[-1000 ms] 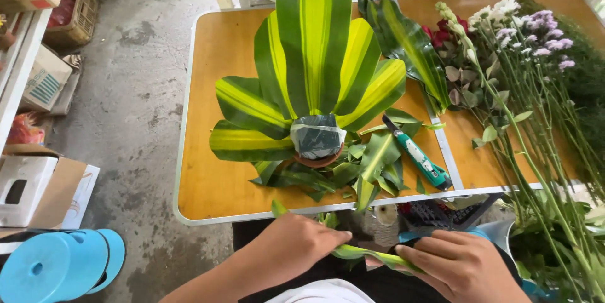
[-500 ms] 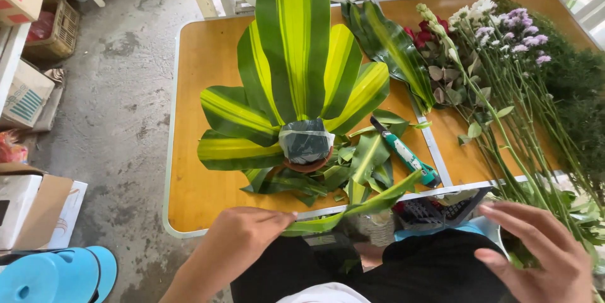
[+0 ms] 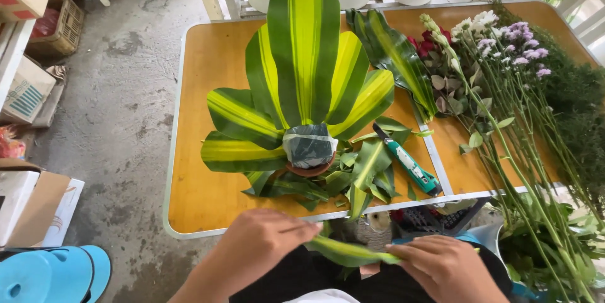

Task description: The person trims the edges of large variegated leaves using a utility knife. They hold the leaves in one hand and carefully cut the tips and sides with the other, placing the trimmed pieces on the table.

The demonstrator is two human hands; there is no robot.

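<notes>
Both hands sit at the near edge of the orange wooden worktop, below its white metal rim. Left hand: fingers curled closed around one end of a long green-and-yellow striped leaf. Right hand: fingers folded over the other end of the same leaf. The leaf spans between the two hands, roughly level, slightly folded along its length, held above the person's lap and off the worktop.

On the worktop, middle: a fan of broad green-and-yellow striped leaves standing out from a dark green foam block in a brown bowl. The tallest leaf points away from the person; shorter ones spread to the left and right. Cut leaf scraps lie just in front of the bowl, touching its base.

Just right of the scraps: a teal-handled cutting tool, lying flat, angled toward the near right.

Right half of the worktop: a bundle of long-stemmed flowers, white, purple and red, stems running toward the near right corner and overhanging the edge.

Floor, lower left: a light blue round plastic object; cardboard boxes along the left side.
</notes>
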